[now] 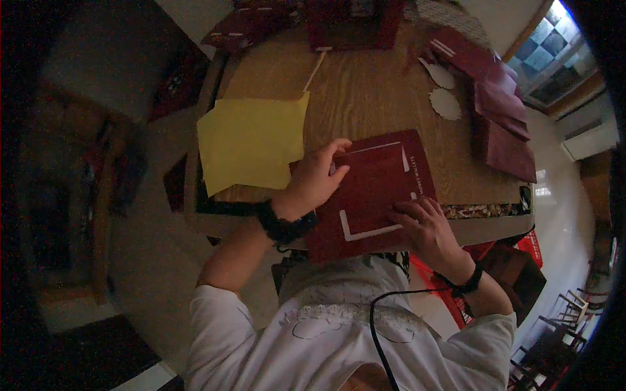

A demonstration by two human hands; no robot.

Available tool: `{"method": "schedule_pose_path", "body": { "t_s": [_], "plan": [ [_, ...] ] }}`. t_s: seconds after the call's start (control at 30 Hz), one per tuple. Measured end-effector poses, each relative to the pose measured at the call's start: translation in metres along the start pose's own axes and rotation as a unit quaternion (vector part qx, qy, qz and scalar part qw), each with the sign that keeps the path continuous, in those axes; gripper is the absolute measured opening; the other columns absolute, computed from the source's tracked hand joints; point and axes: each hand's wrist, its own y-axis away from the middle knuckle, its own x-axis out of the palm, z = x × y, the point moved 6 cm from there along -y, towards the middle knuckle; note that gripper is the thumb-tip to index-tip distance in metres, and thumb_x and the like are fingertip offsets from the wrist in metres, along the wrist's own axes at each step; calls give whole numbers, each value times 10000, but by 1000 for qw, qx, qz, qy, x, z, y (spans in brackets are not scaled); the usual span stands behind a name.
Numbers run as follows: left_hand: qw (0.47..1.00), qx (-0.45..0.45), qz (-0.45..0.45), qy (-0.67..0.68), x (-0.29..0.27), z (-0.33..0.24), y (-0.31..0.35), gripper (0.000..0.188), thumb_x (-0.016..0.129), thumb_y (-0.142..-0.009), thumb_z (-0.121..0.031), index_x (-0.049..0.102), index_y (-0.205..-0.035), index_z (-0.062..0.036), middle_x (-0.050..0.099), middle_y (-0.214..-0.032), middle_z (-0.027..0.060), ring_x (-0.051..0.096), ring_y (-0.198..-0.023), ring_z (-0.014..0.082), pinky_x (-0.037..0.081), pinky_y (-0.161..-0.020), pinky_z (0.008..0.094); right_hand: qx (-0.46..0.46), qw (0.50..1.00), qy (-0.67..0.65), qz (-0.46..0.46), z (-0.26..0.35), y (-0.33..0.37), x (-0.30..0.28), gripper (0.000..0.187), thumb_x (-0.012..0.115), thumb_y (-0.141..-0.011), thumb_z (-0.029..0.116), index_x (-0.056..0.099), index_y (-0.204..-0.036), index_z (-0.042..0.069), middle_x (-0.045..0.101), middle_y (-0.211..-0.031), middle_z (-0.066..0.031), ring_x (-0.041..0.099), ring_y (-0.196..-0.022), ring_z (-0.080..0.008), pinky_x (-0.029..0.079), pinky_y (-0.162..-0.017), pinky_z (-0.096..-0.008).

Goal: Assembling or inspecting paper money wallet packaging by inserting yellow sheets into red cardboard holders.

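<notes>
Maroon flat envelope [375, 189] on wooden table [365, 98], long axis tilted; left hand [313, 182], right hand [427, 228] pressing flat, grip spread.

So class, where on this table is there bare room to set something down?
Bare wood on the table lies between the yellow sheet, the white cutouts and the red card. The right edge is crowded with red envelopes.
</notes>
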Motion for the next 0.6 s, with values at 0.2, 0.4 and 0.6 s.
{"method": "schedule_pose_path", "body": {
  "t_s": [0.2,0.4,0.6],
  "plan": [
    [990,80,-100,-64,-21,-31,39,188,588,-828,-29,534,-1007,-45,599,-917,84,608,-797,190,493,-672,281,16,998,54,10,-4,14,24,358,640,-707,217,612,-1044,99,523,-1086,-135,458,-1112,-349,368,-947,-488],
    [979,-109,-48,167,-16,12,78,137,584,-872,-90,559,-1001,-51,587,-967,23,565,-953,128,468,-822,297,-6,995,-51,-85,9,1,0,207,628,-658,96,618,-862,60,556,-894,-113,519,-868,-306,445,-764,-430],
    [998,-39,-36,-46,-20,-14,44,298,643,-804,-82,547,-1087,-72,584,-986,85,574,-956,211,469,-817,319,-63,995,-3,72,-1,-33,-9,329,563,-777,224,617,-1074,95,523,-1164,-161,437,-1161,-362,366,-981,-467]
  ]
}}
